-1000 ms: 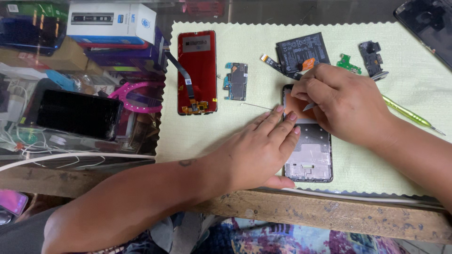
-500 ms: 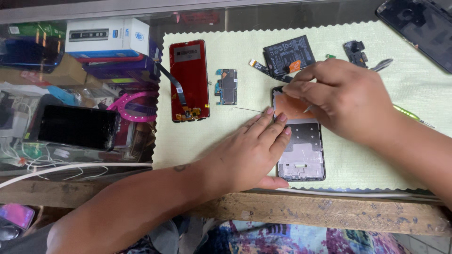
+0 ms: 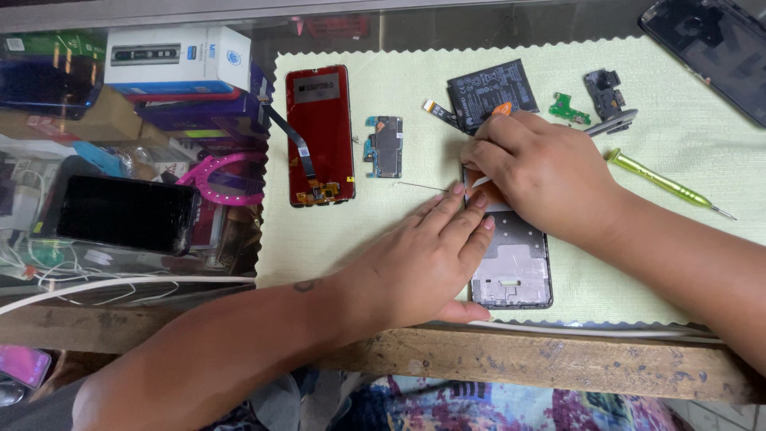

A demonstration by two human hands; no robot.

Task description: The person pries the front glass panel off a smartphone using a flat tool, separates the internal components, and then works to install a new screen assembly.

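The phone frame [image 3: 513,263] is lying lengthwise away from me on the green mat [image 3: 335,239]; my left hand [image 3: 415,263] is pressing it flat, my right hand [image 3: 542,172] is gripping what looks like a small tool at its far end.

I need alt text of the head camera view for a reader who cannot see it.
Two bare hands work on an opened phone frame on a pale green mat: the left hand presses it flat, the right hand holds a small tool at its top. A red screen panel, battery and green screwdriver lie around.
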